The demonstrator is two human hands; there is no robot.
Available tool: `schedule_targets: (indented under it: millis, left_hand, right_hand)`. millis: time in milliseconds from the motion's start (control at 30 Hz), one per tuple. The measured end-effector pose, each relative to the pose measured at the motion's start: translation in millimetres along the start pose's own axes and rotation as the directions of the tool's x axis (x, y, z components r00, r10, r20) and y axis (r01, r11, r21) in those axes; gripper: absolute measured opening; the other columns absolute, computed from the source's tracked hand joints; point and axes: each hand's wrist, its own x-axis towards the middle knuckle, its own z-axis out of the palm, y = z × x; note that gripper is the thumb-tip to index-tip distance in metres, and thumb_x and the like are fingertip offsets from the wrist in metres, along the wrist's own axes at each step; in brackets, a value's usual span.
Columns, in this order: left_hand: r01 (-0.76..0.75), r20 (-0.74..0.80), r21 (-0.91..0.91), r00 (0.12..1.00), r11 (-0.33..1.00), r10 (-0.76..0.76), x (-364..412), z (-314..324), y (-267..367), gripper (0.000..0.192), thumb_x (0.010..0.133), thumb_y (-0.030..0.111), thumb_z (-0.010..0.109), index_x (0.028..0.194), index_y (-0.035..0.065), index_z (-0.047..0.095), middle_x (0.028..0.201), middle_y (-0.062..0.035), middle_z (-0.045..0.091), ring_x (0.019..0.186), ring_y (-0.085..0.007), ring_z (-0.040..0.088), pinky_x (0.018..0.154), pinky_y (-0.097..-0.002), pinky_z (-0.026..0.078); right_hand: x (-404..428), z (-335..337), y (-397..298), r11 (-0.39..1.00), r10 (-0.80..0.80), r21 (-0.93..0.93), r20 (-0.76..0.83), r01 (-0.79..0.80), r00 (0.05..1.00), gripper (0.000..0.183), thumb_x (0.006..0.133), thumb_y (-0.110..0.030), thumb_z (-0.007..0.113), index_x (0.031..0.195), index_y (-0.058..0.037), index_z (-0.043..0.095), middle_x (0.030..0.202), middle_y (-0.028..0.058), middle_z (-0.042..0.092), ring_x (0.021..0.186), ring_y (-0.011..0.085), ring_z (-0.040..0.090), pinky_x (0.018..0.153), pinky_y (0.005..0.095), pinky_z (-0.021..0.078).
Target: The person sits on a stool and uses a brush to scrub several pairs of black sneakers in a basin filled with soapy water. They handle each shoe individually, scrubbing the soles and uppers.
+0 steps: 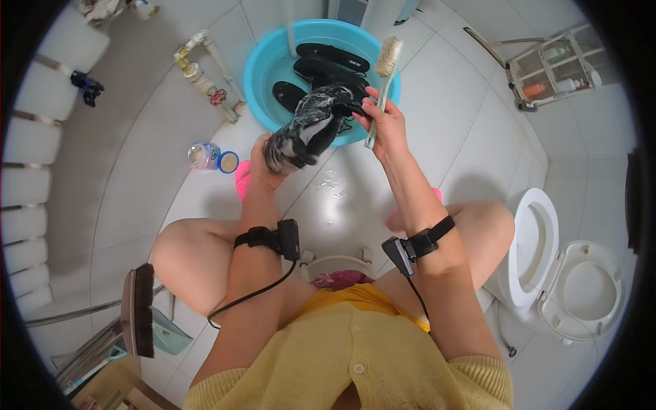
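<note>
My left hand (269,166) grips the heel end of a black shoe (310,120) covered in white suds, held tilted over the near rim of a blue plastic basin (254,105). With my right hand (385,123) I hold a scrub brush (388,59), its pale bristles up at the top, while my fingertips touch the other end of the shoe. Water stands in the basin, along with a black insole (333,56), a smaller black piece (288,96) and another dark shoe (312,69), partly hidden behind the soapy one.
An opened jar (203,156) and its blue-rimmed lid (228,162) lie on the tiled floor at left. Pipes with a red valve (218,97) rise behind them. A toilet (535,246) is at right, a rack (556,66) at upper right, a broom (138,310) at lower left.
</note>
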Motion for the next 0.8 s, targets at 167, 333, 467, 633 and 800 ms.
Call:
schedule_targets:
  millis: [167,333,467,633,800]
  left_hand:
    - [-0.103,-0.39,0.523,0.854,0.846,0.345,9.9,-40.9,12.9,0.037,0.084,0.04,0.041,0.106,0.0142,0.056,0.101,-0.0101,0.06,0.086,-0.0271,0.058,0.076,-0.0522,0.045]
    - [-0.129,0.54,0.834,-0.006,-0.537,0.841,-1.8,43.2,-11.6,0.025,0.065,0.001,0.054,0.09,0.0032,0.059,0.089,-0.0147,0.055,0.085,-0.0304,0.053,0.077,-0.0412,0.042]
    - [-0.498,0.474,0.844,0.521,-0.198,0.71,6.4,75.9,-30.2,0.019,0.078,0.016,0.049,0.084,0.0039,0.064,0.078,-0.0121,0.061,0.078,-0.0306,0.056,0.074,-0.0393,0.043]
    - [-0.419,0.156,0.75,0.864,0.512,0.479,10.5,89.3,-35.4,0.042,0.087,0.039,0.047,0.081,0.001,0.065,0.07,-0.0057,0.063,0.068,-0.0206,0.059,0.062,-0.0304,0.044]
    - [-0.217,0.063,0.15,0.976,0.965,0.209,35.1,56.4,-19.5,0.012,0.078,0.012,0.053,0.081,0.0016,0.056,0.079,-0.0054,0.059,0.074,-0.0195,0.058,0.069,-0.0285,0.047]
  right_hand:
    - [-3.3,22.4,15.1,0.999,0.005,-0.042,-0.03,-0.006,1.0,0.031,0.079,0.008,0.051,0.109,0.0031,0.055,0.097,0.0092,0.051,0.08,0.0157,0.055,0.071,0.0306,0.0571]
    - [0.9,19.0,25.2,0.998,-0.057,-0.021,-0.062,0.056,0.996,0.027,0.081,0.007,0.051,0.108,0.0052,0.054,0.099,0.0113,0.052,0.081,0.0173,0.056,0.072,0.0313,0.0572]
    - [-16.7,40.6,24.7,0.997,-0.059,-0.057,-0.053,0.056,0.997,0.026,0.08,0.008,0.052,0.106,0.0052,0.056,0.094,0.0104,0.054,0.079,0.0155,0.056,0.067,0.028,0.0561]
    - [-36.6,48.1,33.9,0.993,-0.047,-0.11,0.033,0.05,0.998,0.021,0.08,0.007,0.052,0.1,0.0057,0.057,0.088,0.0078,0.057,0.067,0.0132,0.056,0.06,0.0222,0.0513]
    - [-45.6,42.5,34.6,0.966,0.23,-0.145,0.088,-0.216,0.969,0.03,0.084,-0.004,0.055,0.113,0.0044,0.053,0.085,0.0091,0.061,0.069,0.0141,0.059,0.058,0.0249,0.0459]
